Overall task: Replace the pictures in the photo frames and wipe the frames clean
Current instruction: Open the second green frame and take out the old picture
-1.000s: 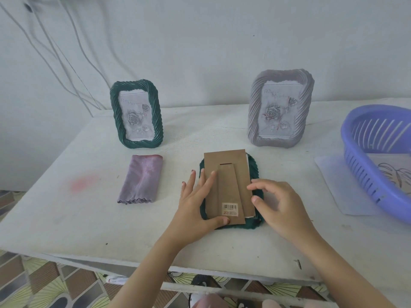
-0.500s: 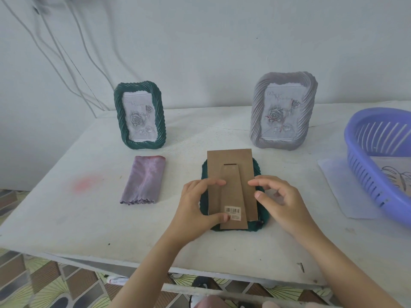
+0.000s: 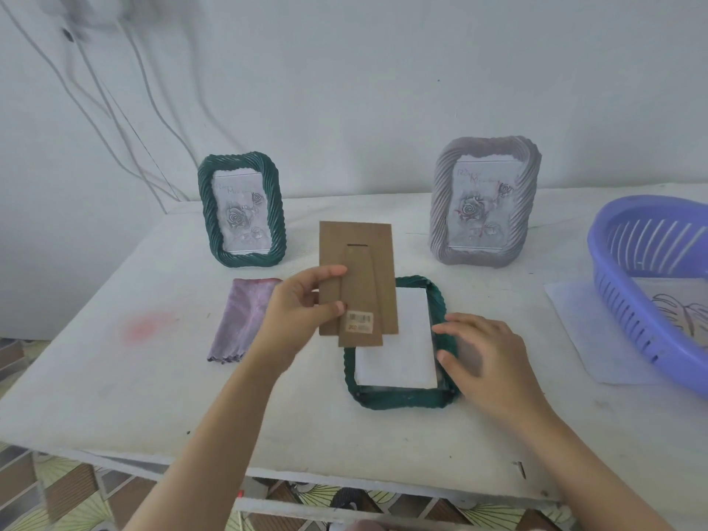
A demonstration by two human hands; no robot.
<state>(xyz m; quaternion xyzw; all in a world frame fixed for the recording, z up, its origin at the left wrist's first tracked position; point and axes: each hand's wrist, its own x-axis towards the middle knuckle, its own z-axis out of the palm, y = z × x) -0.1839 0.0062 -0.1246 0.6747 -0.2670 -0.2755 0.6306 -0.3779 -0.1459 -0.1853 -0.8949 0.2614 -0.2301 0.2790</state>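
White table (image 3: pixel 115 377) fills most of the view, faint red smudge on its left side. Blue slotted basket (image 3: pixel 628 300) at right edge, sitting partly on a pale sheet (image 3: pixel 574 323); a paper with a line drawing lies inside the basket, lines too cut off to identify. Grey twisted-rope frame (image 3: pixel 440 208) stands upright at back right, rose picture inside, script at top reads something like "Rose M…", rest illegible. Green rope frame (image 3: pixel 205 208) stands upright at back left, same rose picture, same faint script, unreadable. Second green frame (image 3: pixel 398 398) lies face down at table centre, back open, white rear of the picture (image 3: pixel 398 362) showing inside it. Brown backing board (image 3: pixel 367 243) with its folded stand leg is lifted clear of that frame, held above its upper left corner. Left hand (image 3: pixel 295 316) grips the board's left edge, thumb on the face and fingers curled behind. Right hand (image 3: pixel 486 362) rests on the lying frame's right rim, fingers loosely spread, not clamped on anything, tips blurred. Purple folded cloth (image 3: pixel 239 320) lies flat left of the left hand, below the standing green frame. Barcode sticker (image 3: pixel 360 322) on the stand leg's lower end, digits under the bars too blurred to read
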